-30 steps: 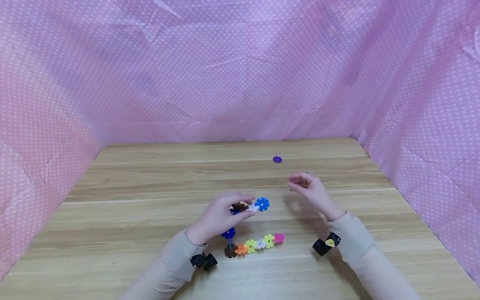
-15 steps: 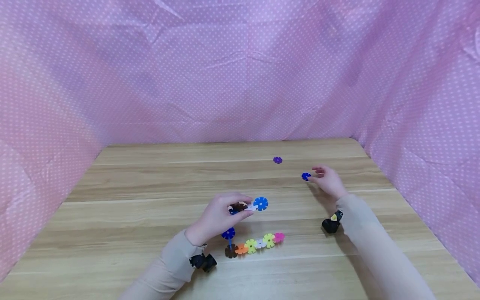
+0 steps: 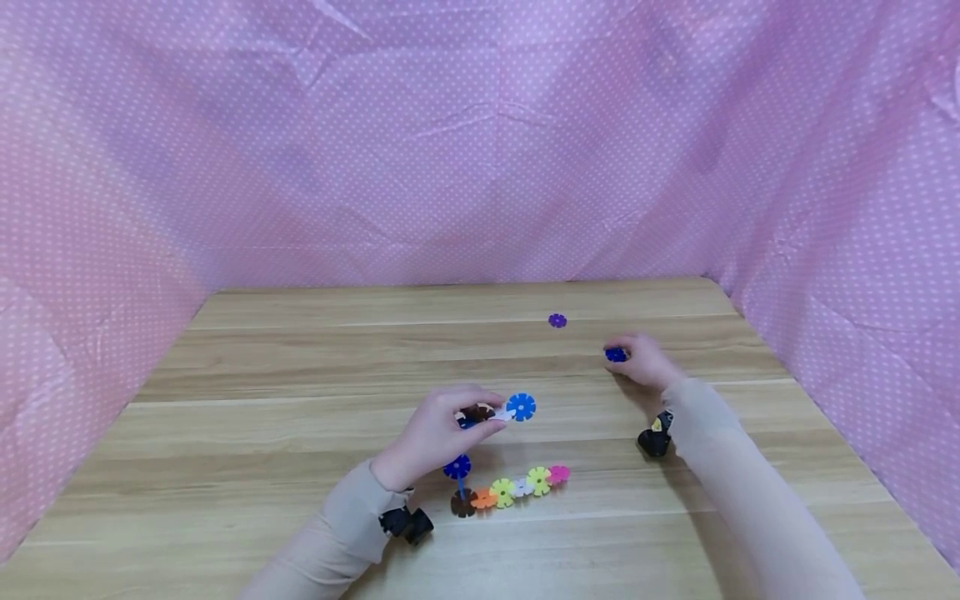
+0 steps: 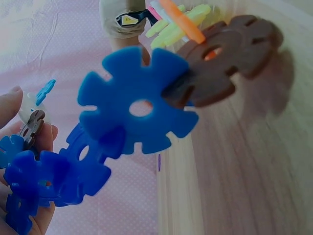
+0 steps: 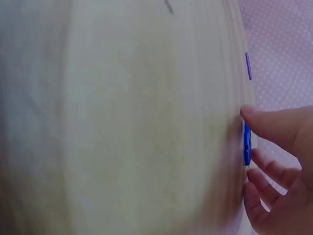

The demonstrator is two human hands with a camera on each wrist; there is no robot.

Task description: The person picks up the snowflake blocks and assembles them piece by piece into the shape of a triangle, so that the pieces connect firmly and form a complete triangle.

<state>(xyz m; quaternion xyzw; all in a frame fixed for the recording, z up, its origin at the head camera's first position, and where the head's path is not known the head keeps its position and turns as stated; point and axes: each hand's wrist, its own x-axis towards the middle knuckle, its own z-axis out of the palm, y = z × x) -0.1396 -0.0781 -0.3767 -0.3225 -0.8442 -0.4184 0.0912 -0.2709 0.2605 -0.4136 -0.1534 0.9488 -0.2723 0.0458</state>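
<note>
My left hand [image 3: 442,429] grips a chain of interlocking snowflake discs between thumb and fingers. From the grip a bright blue disc [image 3: 521,407] sticks out to the right, joined to a white one. Below the hand the chain runs through blue discs [image 4: 139,100] to a brown disc [image 4: 234,56]. From there a row of orange, yellow, white and pink discs [image 3: 558,474] runs right, low over the table. Farther back on the right, my right hand [image 3: 647,360] has thumb and fingers around a dark blue snowflake disc [image 3: 616,354] lying at the tabletop.
A single purple snowflake disc [image 3: 557,321] lies near the back of the wooden table [image 3: 300,358]. Pink dotted cloth [image 3: 480,167] hangs behind the table and along both sides. Each wrist wears a black camera [image 3: 654,442].
My right hand has moved right and away from me to the dark blue disc, and its fingers have closed around it. The left hand and its chain have stayed nearly still.
</note>
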